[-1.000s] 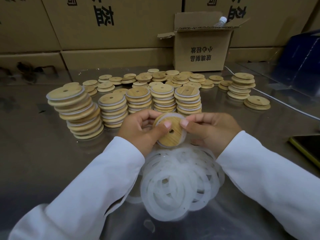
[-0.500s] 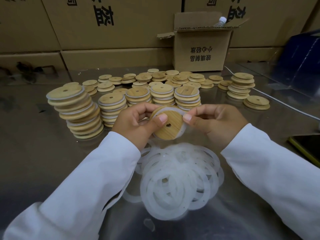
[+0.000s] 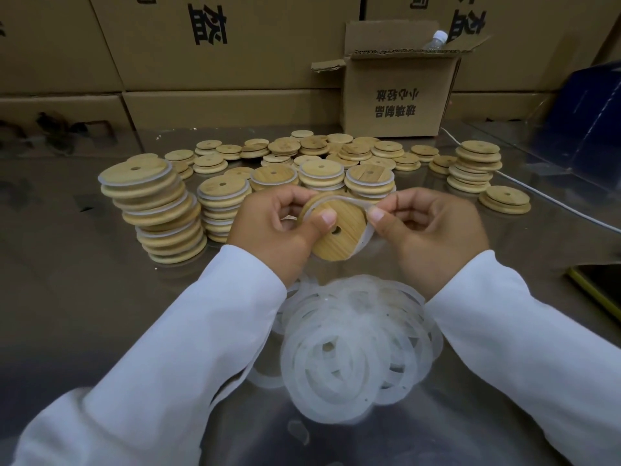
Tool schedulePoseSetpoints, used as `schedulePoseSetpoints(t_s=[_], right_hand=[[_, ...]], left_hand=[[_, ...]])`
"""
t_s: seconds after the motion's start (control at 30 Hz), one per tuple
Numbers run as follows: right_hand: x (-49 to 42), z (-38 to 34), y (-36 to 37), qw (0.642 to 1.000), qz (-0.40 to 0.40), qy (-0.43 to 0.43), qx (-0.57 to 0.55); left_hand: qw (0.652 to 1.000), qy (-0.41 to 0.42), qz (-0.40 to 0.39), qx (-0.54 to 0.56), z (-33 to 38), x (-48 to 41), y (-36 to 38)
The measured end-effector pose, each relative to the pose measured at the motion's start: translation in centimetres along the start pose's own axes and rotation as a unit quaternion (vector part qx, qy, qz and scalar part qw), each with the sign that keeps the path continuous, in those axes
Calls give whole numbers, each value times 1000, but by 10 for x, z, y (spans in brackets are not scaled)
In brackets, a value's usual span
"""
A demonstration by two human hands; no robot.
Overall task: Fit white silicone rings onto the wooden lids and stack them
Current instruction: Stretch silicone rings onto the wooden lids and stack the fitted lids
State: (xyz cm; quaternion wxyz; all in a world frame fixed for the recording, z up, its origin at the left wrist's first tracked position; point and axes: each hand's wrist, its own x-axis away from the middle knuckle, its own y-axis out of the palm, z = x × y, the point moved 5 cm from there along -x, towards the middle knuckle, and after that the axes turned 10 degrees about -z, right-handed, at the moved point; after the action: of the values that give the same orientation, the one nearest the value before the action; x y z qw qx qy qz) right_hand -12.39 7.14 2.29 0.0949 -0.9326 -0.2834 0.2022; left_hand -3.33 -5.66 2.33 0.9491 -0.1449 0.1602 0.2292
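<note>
Hands: my left hand [image 3: 273, 230] grips the wooden lid [image 3: 338, 237] by its rim above the counter [image 3: 84, 297]; my right hand [image 3: 433, 230] pinches the silicone ring [image 3: 365, 238], partly seated. Ring probably soft, stretchy. Lid likely light, stiff; hold edges.

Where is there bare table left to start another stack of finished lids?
Bare tabletop lies left of the leaning stack, and at the right between the low pair of lids and the yellow-edged object. Crowded: loose lids at the back, ringed stacks mid-table, the ring pile between the sleeves.
</note>
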Motion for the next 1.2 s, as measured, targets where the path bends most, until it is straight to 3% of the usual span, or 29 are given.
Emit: schedulePoseSetpoints(t_s=[0.27,0.43,0.53,0.67,0.83,0.97,1.07,1.2], right_hand=[[-3,8,1,990,-70,76,-96],[-1,15,0,981,-93,105,-133],[4,12,12,979,-117,82,-145],[4,13,10,980,-87,83,-160],[4,27,12,965,-96,160,-183],[6,30,16,933,-136,224,-247],[6,28,15,930,-161,223,-242],[3,22,10,955,-157,167,-187]], left_hand=[[999,-22,-1,37,-13,1,-7],[986,-64,48,148,-22,1,-14],[987,-68,36,143,-23,3,-8],[989,-68,26,126,-22,4,-4],[992,-57,29,111,-22,5,-4],[993,-48,27,103,-21,5,-4],[994,-45,26,100,-22,4,-4],[992,-47,21,116,-22,4,-4]])
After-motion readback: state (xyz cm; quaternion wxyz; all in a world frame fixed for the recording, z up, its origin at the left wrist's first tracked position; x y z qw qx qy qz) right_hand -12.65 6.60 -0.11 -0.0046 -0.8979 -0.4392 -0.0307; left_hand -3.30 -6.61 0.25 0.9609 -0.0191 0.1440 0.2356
